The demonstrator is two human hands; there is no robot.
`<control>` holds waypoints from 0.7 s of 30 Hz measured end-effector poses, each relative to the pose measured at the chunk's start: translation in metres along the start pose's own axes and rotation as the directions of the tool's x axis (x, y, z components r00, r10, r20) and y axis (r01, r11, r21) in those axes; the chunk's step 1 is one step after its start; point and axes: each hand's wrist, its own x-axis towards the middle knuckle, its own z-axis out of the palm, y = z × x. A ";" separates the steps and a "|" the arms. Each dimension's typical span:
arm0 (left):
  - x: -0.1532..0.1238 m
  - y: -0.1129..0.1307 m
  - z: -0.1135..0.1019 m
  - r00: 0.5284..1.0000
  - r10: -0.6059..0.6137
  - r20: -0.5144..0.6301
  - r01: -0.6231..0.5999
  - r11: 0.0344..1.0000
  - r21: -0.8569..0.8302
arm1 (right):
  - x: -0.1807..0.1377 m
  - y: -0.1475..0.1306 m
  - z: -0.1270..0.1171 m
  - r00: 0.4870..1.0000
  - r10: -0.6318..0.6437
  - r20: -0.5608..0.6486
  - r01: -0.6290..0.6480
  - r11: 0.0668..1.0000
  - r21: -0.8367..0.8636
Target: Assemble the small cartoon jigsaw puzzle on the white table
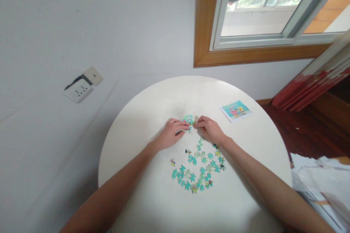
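Observation:
On a round white table [153, 116], my left hand [171, 133] and my right hand [210, 129] meet at a small joined cluster of jigsaw pieces [188, 119], mostly teal. Both hands pinch at its lower edge with curled fingers, fingertips almost touching each other. Closer to me lies a loose scatter of several teal jigsaw pieces [198, 171], apart from both hands.
A small picture card [236, 110] showing cartoon figures lies on the table to the right. A wall socket [80, 86] is on the white wall at left. A wood-framed window [259, 18] is behind. Red cloth [308, 87] and a wooden floor lie to the right.

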 end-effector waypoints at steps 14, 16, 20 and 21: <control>0.000 0.001 0.000 1.000 0.004 -0.003 -0.005 1.000 -0.014 | -0.003 -0.002 -0.006 0.998 0.057 -0.016 -0.057 0.998 -0.015; 0.000 0.001 0.000 1.000 0.001 -0.002 -0.001 1.000 -0.012 | -0.003 -0.002 -0.005 0.999 0.048 -0.001 -0.048 0.998 -0.028; 0.000 0.001 0.000 1.000 0.000 0.001 0.000 1.000 -0.008 | -0.004 -0.001 -0.005 0.999 0.041 0.023 -0.040 0.998 -0.053; 0.001 0.001 0.000 1.000 -0.001 0.002 0.001 1.000 -0.009 | -0.004 -0.001 -0.005 0.999 0.040 0.023 -0.039 0.998 -0.052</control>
